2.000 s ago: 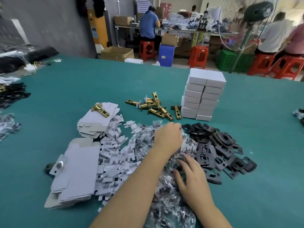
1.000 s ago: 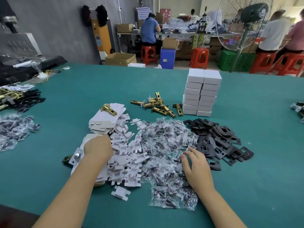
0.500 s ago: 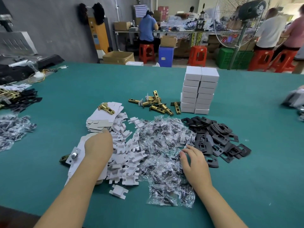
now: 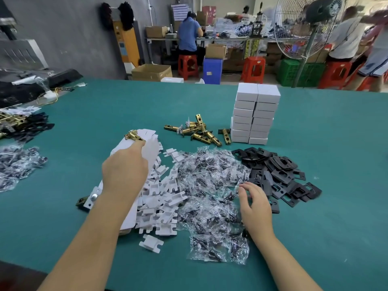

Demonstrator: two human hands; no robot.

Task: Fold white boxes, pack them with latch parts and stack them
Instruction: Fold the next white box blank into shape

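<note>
Teal table (image 4: 315,143); flat box blanks (image 4: 134,144) dead ahead of my left hand (image 4: 123,175), long axis away from me; it pinches a blank; right hand (image 4: 255,208) loosely curled, empty

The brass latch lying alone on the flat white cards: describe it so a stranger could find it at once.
Start at the tall stack of white boxes on the green table, then move left past the loose heap of brass latches to the pile of flat box blanks. One brass latch lies on that pile, alone on white card, just beyond the left hand.
</note>
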